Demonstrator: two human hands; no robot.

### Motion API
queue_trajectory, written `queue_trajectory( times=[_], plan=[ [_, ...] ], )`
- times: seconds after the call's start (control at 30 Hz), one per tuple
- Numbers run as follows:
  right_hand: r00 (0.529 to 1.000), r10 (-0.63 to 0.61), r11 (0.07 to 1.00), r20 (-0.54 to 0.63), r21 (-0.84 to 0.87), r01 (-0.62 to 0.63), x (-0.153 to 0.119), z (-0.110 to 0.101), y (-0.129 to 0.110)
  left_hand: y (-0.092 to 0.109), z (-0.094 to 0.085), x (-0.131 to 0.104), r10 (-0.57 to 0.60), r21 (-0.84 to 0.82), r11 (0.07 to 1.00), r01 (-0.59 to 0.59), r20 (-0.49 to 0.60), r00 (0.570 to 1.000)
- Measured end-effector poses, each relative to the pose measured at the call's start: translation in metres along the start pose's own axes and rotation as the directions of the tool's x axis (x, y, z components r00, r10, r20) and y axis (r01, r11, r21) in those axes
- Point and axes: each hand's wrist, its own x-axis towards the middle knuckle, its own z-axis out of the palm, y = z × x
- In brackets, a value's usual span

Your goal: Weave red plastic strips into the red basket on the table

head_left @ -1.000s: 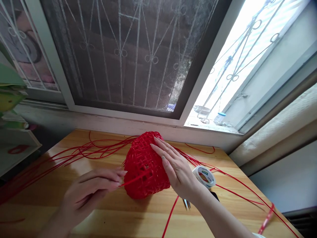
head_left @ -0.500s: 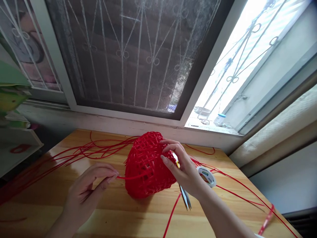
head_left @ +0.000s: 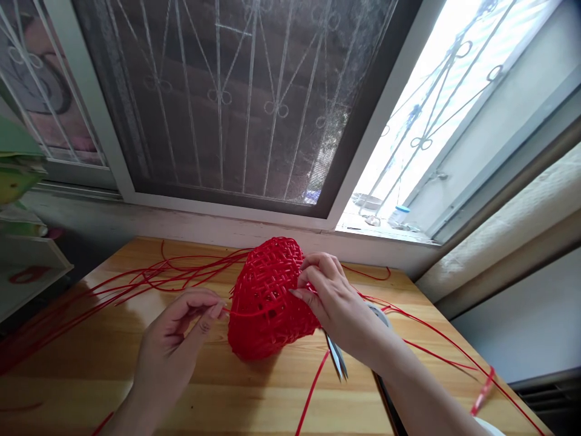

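A red woven basket (head_left: 263,290) lies tilted on the wooden table, its open weave facing me. From its side a thin red strip (head_left: 245,314) runs out to the left. My left hand (head_left: 181,333) pinches the end of that strip between thumb and fingertips, just left of the basket. On the basket's right side, my right hand (head_left: 331,297) has its thumb and fingers closed on the weave; the exact spot under the fingertips is partly hidden. Beneath that hand the blades of a pair of scissors (head_left: 336,357) stick out, their handles covered.
Long loose red strips (head_left: 181,269) spread over the left of the table (head_left: 227,399), and more strips (head_left: 431,318) trail off to the right. A roll of tape (head_left: 379,313) is partly behind my right forearm. A barred window (head_left: 245,121) stands behind the table.
My right hand has shifted lower on the basket and its fingers have drawn in closer. My left hand has moved slightly right and up, with the strip still pinched. The tape is now more covered.
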Motion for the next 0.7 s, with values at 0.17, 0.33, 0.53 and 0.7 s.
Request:
queue_trajectory(
  times=[0.17,0.33,0.53,0.7],
  plan=[
    [0.982,-0.173,0.976,0.072,-0.124,0.181,0.001,-0.007,-0.003,-0.004,0.003,0.0,-0.053,0.003,0.999,0.054,-0.034,0.998],
    [0.984,-0.108,0.994,0.139,0.001,0.109,-0.002,-0.003,-0.001,-0.006,0.006,0.003,-0.11,-0.032,0.994,0.108,-0.068,0.992],
    [0.984,0.006,0.989,0.177,0.147,-0.033,-0.003,-0.001,0.003,-0.008,0.007,0.003,-0.151,-0.038,0.988,0.148,-0.08,0.985],
    [0.996,-0.007,0.985,0.093,0.174,-0.01,-0.001,0.005,0.004,-0.007,0.008,0.003,-0.142,-0.026,0.99,0.14,-0.095,0.985]
  ],
)
